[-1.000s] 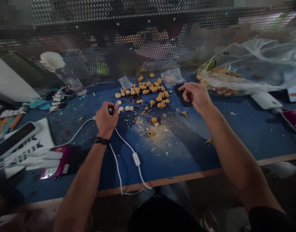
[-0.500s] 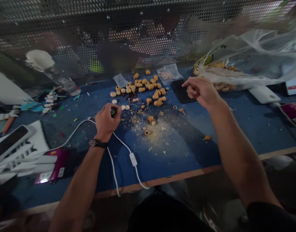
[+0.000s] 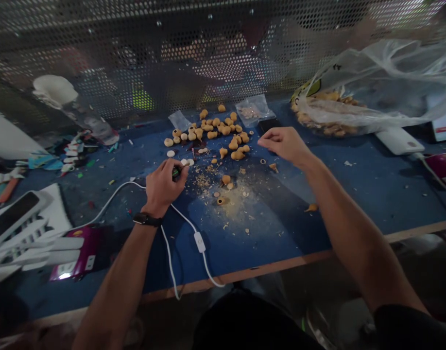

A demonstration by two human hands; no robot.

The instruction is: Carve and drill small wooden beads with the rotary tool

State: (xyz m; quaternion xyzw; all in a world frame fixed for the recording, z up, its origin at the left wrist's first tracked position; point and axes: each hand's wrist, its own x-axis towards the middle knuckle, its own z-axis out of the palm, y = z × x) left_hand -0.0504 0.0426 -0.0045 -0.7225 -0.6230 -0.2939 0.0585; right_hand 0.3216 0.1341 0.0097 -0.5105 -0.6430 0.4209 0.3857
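Note:
My left hand [image 3: 165, 182], wearing a dark wristband, is closed around a small dark tool [image 3: 176, 171] with a green mark; its short tip points right. Just beyond it lie pale round discs [image 3: 171, 153]. My right hand [image 3: 286, 146] hovers right of a cluster of small tan gourds [image 3: 225, 130], thumb and fingers pinched together; what they hold, if anything, cannot be made out. Behind that hand a flat black phone-like slab [image 3: 269, 125] is partly covered. A cut gourd with a dark hole [image 3: 222, 201] lies among pale dust and shavings.
A white cable with an inline switch [image 3: 200, 241] runs under my left forearm and over the table edge. A clear plastic bag of gourds [image 3: 328, 114] sits at the right. Purple boxes [image 3: 77, 253] stand at both sides. A perforated metal screen [image 3: 208, 53] closes the back.
My right hand has moved left from above the black slab towards the gourds, and its extended index finger has folded into a pinch. My left hand has shifted slightly right with the tool.

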